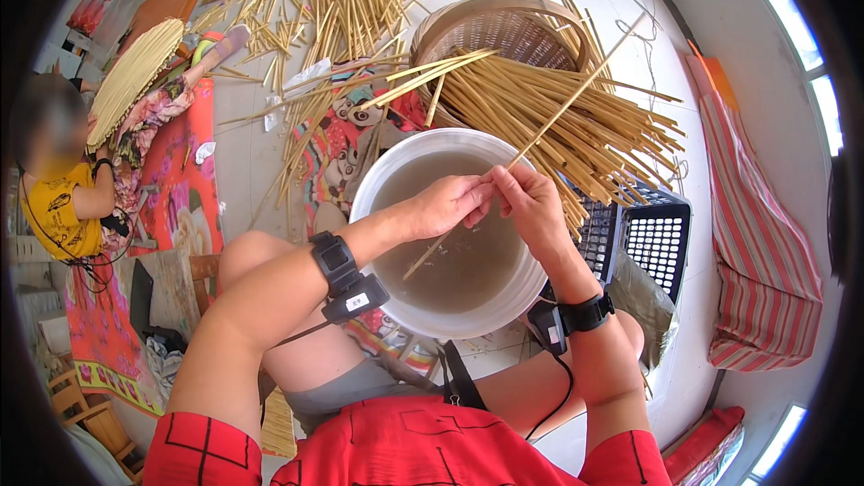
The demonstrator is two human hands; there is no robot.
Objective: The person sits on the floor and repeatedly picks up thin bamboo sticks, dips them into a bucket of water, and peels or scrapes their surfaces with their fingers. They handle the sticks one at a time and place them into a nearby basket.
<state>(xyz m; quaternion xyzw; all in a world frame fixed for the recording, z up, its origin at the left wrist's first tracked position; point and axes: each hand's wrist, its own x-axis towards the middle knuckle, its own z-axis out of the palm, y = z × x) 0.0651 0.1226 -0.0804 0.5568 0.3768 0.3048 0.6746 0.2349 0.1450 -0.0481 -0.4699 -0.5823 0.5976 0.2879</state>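
A long, thin straw-coloured stalk (576,97) slants over a white bucket (537,301) of murky, greyish water (472,274). My left hand (453,203) and my right hand (533,209) meet over the bucket's middle, both closed with thumb and fingertips pinching the stalk. Its far end rises to the upper right; the lower end points down to the left, over or in the water, I cannot tell which. My fingers hide the gripped stretch. Just past the bucket, a thick bundle of similar stalks (558,117) lies against a wicker basket (499,22).
Dark plastic crates (655,234) stand right of the bucket. Loose stalks (346,0) cover the floor at the back. At left, another person (63,207) sits with a round woven piece (135,81). A striped cloth (756,243) hangs at the right wall.
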